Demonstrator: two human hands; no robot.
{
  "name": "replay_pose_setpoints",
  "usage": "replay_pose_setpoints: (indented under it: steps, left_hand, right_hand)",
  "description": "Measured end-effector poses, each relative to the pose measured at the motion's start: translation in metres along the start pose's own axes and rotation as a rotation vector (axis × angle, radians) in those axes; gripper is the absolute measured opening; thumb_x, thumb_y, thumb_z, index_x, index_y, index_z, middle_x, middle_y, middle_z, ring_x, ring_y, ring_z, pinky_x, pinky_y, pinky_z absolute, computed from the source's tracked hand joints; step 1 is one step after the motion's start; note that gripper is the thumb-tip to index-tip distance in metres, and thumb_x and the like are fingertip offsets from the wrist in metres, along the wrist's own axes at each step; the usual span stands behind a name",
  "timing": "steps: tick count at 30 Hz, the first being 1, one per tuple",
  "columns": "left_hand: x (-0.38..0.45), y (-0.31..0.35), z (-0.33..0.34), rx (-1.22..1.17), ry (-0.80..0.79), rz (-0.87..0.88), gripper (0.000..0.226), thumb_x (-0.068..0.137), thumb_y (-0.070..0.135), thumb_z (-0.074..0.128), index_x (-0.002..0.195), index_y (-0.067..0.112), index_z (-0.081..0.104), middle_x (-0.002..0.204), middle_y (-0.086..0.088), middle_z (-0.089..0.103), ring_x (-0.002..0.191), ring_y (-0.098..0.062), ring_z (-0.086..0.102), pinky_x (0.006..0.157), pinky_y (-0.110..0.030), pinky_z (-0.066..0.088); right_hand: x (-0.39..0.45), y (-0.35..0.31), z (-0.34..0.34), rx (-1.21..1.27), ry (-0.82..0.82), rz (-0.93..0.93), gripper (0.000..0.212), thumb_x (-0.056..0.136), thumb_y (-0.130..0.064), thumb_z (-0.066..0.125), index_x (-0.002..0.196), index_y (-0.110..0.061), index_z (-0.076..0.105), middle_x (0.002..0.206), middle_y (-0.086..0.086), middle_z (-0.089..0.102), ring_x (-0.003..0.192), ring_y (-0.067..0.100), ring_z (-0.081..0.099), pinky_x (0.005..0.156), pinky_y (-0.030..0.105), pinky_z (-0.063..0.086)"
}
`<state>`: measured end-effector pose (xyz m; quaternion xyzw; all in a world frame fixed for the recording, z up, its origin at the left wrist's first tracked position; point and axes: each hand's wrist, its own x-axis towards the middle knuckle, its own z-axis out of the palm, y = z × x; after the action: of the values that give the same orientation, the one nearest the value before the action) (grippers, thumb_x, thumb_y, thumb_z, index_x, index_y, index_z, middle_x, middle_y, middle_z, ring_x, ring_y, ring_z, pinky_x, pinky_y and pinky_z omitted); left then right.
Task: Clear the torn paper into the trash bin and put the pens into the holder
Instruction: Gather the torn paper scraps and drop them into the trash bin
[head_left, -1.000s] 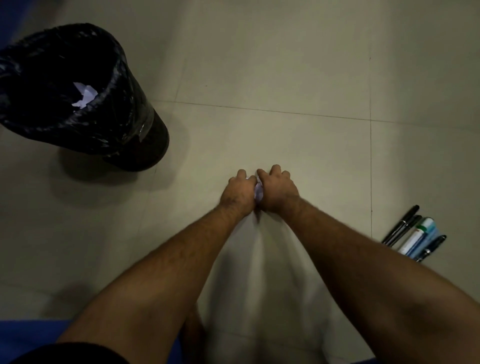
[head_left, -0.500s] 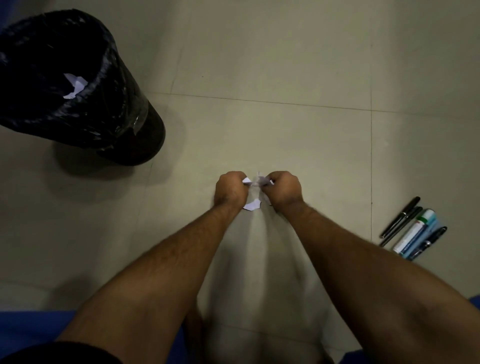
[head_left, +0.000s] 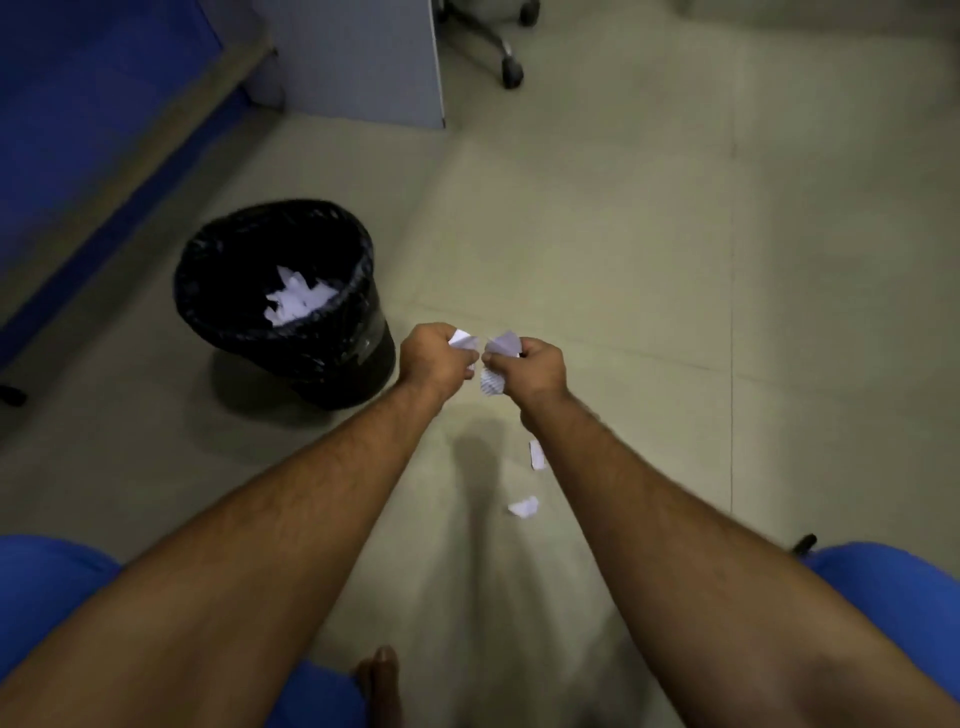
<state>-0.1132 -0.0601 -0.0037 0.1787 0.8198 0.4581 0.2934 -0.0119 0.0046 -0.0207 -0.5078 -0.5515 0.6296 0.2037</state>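
My left hand (head_left: 435, 354) and my right hand (head_left: 530, 366) are raised side by side above the floor, each closed on white torn paper; scraps stick out of the left fist (head_left: 464, 339) and the right fist (head_left: 503, 343). One scrap (head_left: 491, 383) hangs under my right hand. Two loose scraps lie on the floor below, one (head_left: 536, 454) by my right forearm and one (head_left: 523, 506) nearer me. The black-lined trash bin (head_left: 332, 353) stands just left of my hands with white paper (head_left: 296, 301) inside. A black pen tip (head_left: 804, 541) peeks out at right; no holder shows.
A blue panel (head_left: 78, 119) runs along the left. A grey cabinet (head_left: 358, 57) stands behind the bin, and an office chair's wheeled base (head_left: 506, 62) is at the top. My blue-clad knees (head_left: 893, 582) fill the bottom corners. Beige tiled floor stretches to the right.
Both hands have lifted off the floor with paper in them. The view has tilted up, so the bin now sits closer to centre. Two scraps now lie on the floor below; the pens have almost left the frame.
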Motion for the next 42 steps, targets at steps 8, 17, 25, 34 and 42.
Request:
replay_pose_setpoints:
  steps: [8,17,25,34,42]
  left_hand:
    - [0.051,0.07,-0.121,-0.067,0.271,0.083,0.012,0.069,0.011,0.073,0.063,0.01,0.063,0.062,-0.008,0.067,0.058,-0.021,0.065,0.06,-0.036,0.06]
    - [0.099,0.025,-0.219,0.172,0.324,-0.002,0.009,0.082,0.017,0.068,0.085,0.009,0.07,0.078,-0.007,0.066,0.07,-0.022,0.062,0.065,-0.037,0.059]
    - [0.102,0.029,-0.217,0.297,0.258,0.043,0.025,0.078,0.002,0.068,0.099,0.015,0.069,0.098,-0.005,0.071,0.09,-0.024,0.067,0.082,-0.031,0.057]
    - [0.082,0.078,-0.154,0.366,-0.079,0.272,0.008,0.079,0.016,0.07,0.085,0.013,0.075,0.072,-0.002,0.071,0.072,-0.021,0.069,0.068,-0.03,0.056]
    - [0.035,0.037,-0.018,0.678,-0.398,0.222,0.028,0.08,0.023,0.07,0.106,0.015,0.072,0.1,-0.008,0.073,0.091,-0.027,0.07,0.081,-0.032,0.058]
  right_hand:
    - [0.009,-0.117,0.108,0.03,-0.108,-0.118,0.015,0.068,-0.015,0.082,0.067,-0.011,0.067,0.072,0.012,0.068,0.067,0.023,0.063,0.071,0.052,0.06]
    - [0.02,-0.147,0.224,-0.581,-0.18,-0.408,0.033,0.089,-0.048,0.063,0.094,-0.016,0.069,0.087,0.005,0.069,0.079,0.023,0.062,0.07,0.028,0.048]
    - [0.015,-0.154,0.217,-0.68,-0.125,-0.385,0.018,0.077,-0.014,0.067,0.094,-0.018,0.071,0.095,0.003,0.072,0.091,0.023,0.067,0.069,0.024,0.046]
    - [0.018,-0.141,0.138,-0.206,0.197,-0.421,0.011,0.081,-0.022,0.062,0.088,-0.021,0.071,0.069,-0.008,0.066,0.076,0.017,0.067,0.074,0.029,0.053]
    - [0.025,-0.03,0.012,-0.337,0.22,-0.24,0.015,0.084,-0.023,0.062,0.097,-0.022,0.07,0.074,-0.006,0.067,0.076,0.019,0.066,0.076,0.03,0.053]
